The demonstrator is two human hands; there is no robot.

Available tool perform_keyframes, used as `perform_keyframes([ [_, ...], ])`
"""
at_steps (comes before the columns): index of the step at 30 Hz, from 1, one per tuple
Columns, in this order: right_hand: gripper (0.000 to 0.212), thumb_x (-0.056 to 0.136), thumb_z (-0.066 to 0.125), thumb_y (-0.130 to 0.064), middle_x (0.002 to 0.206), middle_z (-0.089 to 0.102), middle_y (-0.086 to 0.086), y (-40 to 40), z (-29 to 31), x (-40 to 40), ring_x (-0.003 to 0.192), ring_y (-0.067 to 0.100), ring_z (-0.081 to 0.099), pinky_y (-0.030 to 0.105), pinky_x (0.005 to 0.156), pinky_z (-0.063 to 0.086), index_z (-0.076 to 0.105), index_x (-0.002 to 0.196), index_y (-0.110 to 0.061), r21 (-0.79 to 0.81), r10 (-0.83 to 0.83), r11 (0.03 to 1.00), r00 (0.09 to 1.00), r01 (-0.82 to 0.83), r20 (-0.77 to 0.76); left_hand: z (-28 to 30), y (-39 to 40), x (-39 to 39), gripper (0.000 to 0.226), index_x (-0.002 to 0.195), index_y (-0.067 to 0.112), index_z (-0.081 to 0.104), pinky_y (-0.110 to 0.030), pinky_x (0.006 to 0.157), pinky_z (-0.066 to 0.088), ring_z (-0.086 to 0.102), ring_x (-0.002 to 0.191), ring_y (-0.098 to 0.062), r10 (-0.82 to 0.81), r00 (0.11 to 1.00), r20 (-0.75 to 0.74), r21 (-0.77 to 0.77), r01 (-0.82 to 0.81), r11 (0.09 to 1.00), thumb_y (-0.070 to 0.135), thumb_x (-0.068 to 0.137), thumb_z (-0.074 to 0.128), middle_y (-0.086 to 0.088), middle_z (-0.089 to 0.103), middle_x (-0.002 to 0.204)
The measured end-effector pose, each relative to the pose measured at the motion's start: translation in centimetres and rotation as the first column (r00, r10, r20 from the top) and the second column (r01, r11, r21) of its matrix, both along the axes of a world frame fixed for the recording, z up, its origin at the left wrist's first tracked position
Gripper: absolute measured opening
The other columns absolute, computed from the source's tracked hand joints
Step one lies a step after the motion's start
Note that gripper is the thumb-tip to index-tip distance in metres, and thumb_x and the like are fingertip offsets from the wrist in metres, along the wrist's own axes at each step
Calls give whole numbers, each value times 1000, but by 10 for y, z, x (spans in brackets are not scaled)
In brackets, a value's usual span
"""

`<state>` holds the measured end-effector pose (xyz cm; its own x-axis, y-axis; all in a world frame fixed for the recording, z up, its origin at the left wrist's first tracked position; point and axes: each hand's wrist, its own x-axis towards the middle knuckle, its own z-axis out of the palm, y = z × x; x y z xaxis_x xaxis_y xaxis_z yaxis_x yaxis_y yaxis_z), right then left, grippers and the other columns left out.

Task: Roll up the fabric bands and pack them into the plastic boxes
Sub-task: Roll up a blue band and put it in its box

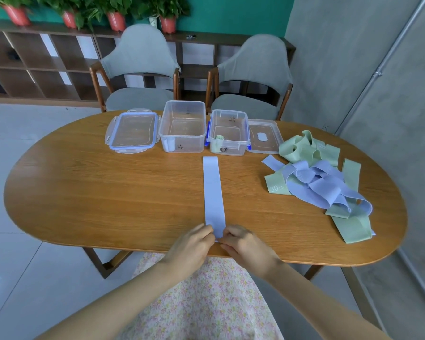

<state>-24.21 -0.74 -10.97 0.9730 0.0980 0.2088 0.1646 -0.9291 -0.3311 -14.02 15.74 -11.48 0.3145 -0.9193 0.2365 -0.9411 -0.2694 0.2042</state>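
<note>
While both hands, left (192, 244) and right (243, 244), pinch the band's (212, 192) near end with curled fingers (207, 232), the first turn should start tight and square.

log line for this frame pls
phase: roll start | left hand + right hand: pinch near end of flat purple band | right box: one green roll

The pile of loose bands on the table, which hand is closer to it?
Right. The right hand pinches the near end of the flat purple band, on the pile's side; the left hand pinches the same end, farther away.
</note>
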Motion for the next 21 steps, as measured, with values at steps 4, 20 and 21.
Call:
perform_keyframes([
  [4, 17, 76, 70, 1, 84, 57, 1, -1, -3, 5, 83, 19, 59, 31, 58, 54, 70, 87, -11, -30, -4, 1000, 1000, 3, -21, 2, -3, -4, 36, 76, 13, 64, -20, 54, 43, 39, 79, -11, 6, 1000, 11, -20, -6, 1000, -9, 49, 75, 3, 52, 82],
  [20, 21, 87, 48, 0, 95, 65, 3, -4, 10, 19, 89, 20, 59, 25, 72, 42, 66, 94, -9, 101, -128, 983, 971, 151, -203, 4, -14, -5, 34, 78, 8, 62, -30, 56, 46, 56, 80, -22, 147, 970, -196, 17, -146, 989, -17, 55, 59, -3, 54, 79],
  [21, 22, 88, 48, -2, 97, 66, 2, -4, 12, 21, 92, 19, 59, 23, 72, 40, 66, 97, -11, 107, -157, 976, 958, 187, -240, 5, -16, -3, 31, 81, 7, 61, -29, 59, 43, 55, 82, -22, 173, 959, -223, 11, -175, 985, -16, 61, 55, -4, 55, 81],
])
